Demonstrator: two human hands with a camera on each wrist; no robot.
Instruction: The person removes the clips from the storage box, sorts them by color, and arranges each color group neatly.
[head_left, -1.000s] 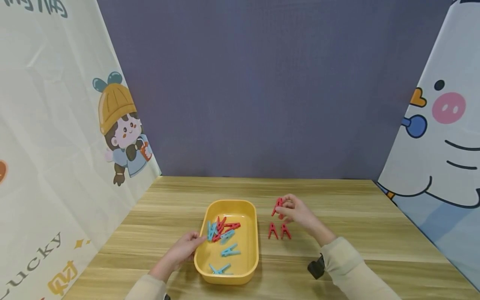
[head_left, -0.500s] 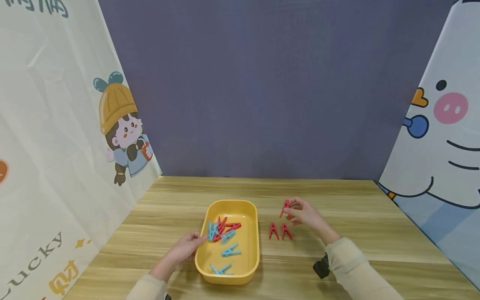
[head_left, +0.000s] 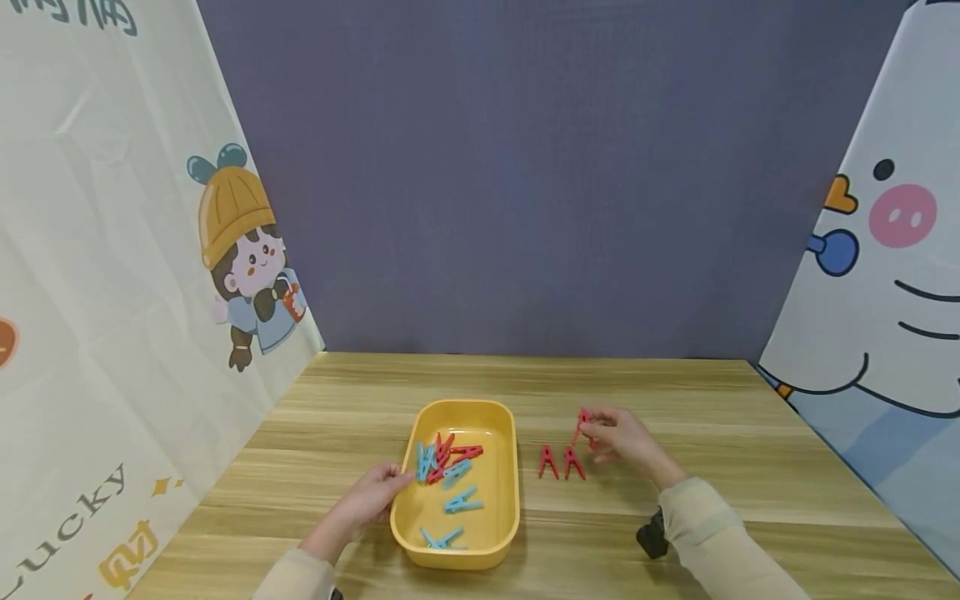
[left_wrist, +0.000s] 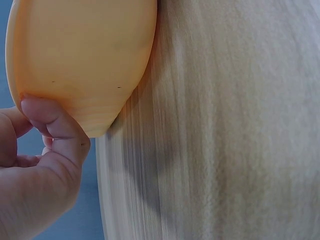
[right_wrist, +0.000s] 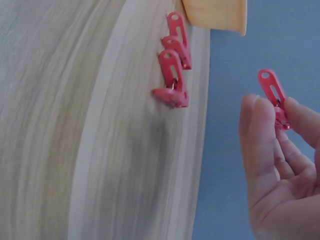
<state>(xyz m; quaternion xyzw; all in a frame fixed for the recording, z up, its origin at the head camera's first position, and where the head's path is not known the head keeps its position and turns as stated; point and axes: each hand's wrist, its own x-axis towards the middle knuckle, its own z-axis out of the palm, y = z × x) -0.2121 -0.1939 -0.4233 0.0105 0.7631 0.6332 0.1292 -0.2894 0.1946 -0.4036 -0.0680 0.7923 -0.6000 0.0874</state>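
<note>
My left hand (head_left: 367, 498) grips the left rim of a yellow plastic basket (head_left: 501, 525), its thumb and fingers pinching the edge in the left wrist view. Inside lie several red clothespins (head_left: 467, 452) and several light blue clothespins (head_left: 462, 501), mostly bunched at the left side. To the right of the basket two red clothespins (head_left: 548, 462) stand side by side on the table. My right hand (head_left: 626, 437) pinches another red clothespin (right_wrist: 272, 87) between thumb and fingers, just above and right of that pair; the fingers partly cover it.
A wood-grain table (head_left: 675, 517) carries everything. A dark blue-grey backdrop (head_left: 525, 183) stands along its back edge. Printed white panels with cartoon figures flank it left and right. A small black device (head_left: 652, 536) sits at my right wrist.
My right hand has moved right and a little toward me, carrying the red clothespin to beside the standing pair. The left hand and the basket have stayed in place.
</note>
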